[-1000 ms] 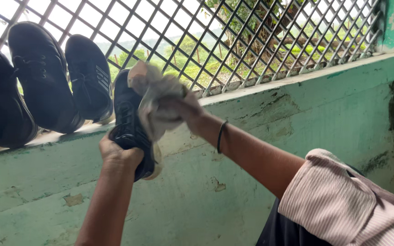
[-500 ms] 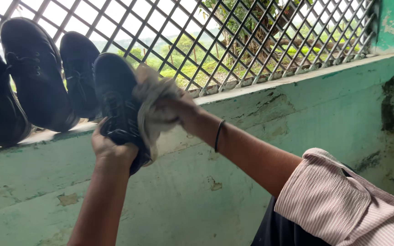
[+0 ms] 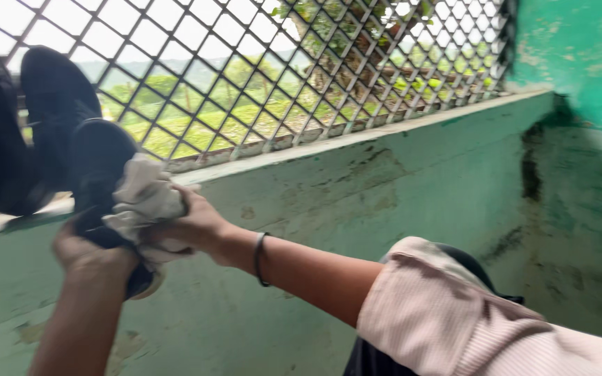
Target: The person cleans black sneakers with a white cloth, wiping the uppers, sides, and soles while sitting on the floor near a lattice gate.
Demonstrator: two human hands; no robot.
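left hand [image 3: 88, 254] grips a black shoe [image 3: 102, 174] from below, fingers closed around its heel end — shoe held up against the green wall [image 3: 384, 181], just under the sill. right hand [image 3: 193, 226] is clamped on a pale rag [image 3: 141, 202], pressed to the shoe's side. two more dark shoes [image 3: 15, 132] lean against the grille [image 3: 301, 63] on the sill — just beside the held one.

left hand [image 3: 88, 254] is wrapped around the black shoe [image 3: 102, 181] from underneath, forearm angled up; right hand [image 3: 193, 226] is clenched on the rag [image 3: 141, 202] right against that shoe, arm stretched out
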